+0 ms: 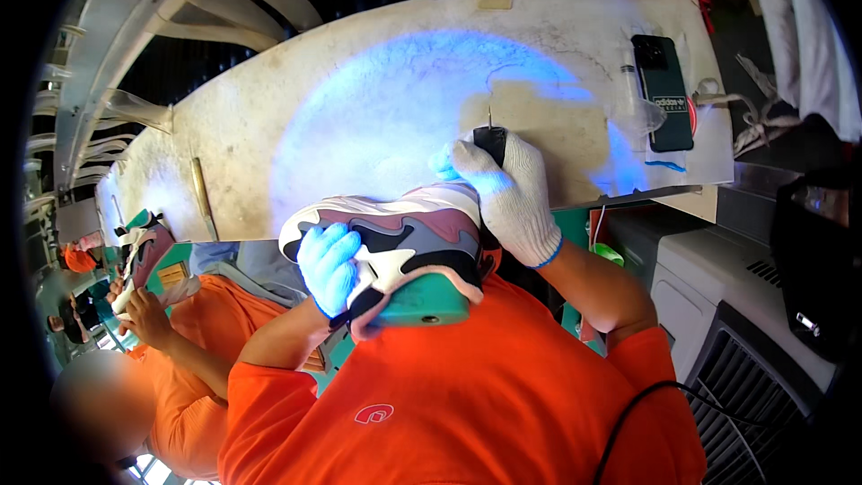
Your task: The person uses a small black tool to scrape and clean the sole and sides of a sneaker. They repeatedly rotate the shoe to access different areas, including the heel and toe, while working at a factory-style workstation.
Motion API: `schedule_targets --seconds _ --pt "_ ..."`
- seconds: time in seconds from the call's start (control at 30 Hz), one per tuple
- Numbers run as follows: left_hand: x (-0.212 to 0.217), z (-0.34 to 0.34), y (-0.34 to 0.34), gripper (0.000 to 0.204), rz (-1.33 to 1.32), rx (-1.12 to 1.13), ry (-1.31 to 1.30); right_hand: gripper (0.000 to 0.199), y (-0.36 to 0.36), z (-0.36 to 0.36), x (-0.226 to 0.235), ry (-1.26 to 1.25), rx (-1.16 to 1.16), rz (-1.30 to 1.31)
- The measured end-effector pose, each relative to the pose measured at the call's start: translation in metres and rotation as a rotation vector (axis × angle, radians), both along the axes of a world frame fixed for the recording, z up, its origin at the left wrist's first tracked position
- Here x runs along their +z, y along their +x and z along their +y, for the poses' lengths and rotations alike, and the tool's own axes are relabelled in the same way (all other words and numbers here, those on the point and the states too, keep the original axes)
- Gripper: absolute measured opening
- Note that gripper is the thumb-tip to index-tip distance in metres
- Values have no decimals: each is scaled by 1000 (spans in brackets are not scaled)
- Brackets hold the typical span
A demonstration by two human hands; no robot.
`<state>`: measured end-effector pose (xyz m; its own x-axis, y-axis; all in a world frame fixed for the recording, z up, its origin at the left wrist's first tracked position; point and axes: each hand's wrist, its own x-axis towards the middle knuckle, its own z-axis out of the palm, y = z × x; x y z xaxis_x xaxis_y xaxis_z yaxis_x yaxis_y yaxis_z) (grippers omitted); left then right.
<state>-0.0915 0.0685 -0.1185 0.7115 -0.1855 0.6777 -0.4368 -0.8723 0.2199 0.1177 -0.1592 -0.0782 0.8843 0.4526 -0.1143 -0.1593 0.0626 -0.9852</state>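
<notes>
A sneaker (433,232) in white, mauve, grey and black lies on its side before my chest, its pale sole toward the table. Inside it sits a green shoe last (424,302), with a small hole showing. My left hand (329,268), in a white knitted glove tinted blue by the light, is closed around one end of the sneaker. At the other end, my gloved right hand (519,198) is closed on a black-handled tool (490,140); its thin metal point sticks up, away from me. That hand is against the sneaker, but the contact is partly hidden.
The pale, stained worktable (238,99) curves across the view under a blue light patch. A dark phone (663,90) lies at right, a thin brass-coloured stick (203,198) at left. A co-worker's hands (144,316) hold a similar sneaker (146,256). A grey machine (696,274) stands at right.
</notes>
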Motion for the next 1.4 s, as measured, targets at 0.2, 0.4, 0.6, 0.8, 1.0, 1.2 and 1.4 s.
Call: schedule_targets --seconds 0.2,0.4,0.6,0.8,1.0,1.2,1.4 --pt "-2 -20 22 41 -294 -3 -83 37 20 19 34 -331 465 -198" --pt "36 -15 25 43 35 52 -117 32 40 25 26 -213 501 172" --pt "42 -19 19 39 115 148 -143 32 28 20 20 -166 350 348" --pt "38 -21 18 36 139 126 -38 27 34 30 33 -533 592 -119" --pt "63 -28 38 62 251 111 -149 30 48 34 12 -402 627 -194" --pt "116 -7 82 45 103 -75 99 23 52 15 34 -81 391 130" --pt "50 10 78 39 -92 -82 137 33 52 8 26 61 356 200"
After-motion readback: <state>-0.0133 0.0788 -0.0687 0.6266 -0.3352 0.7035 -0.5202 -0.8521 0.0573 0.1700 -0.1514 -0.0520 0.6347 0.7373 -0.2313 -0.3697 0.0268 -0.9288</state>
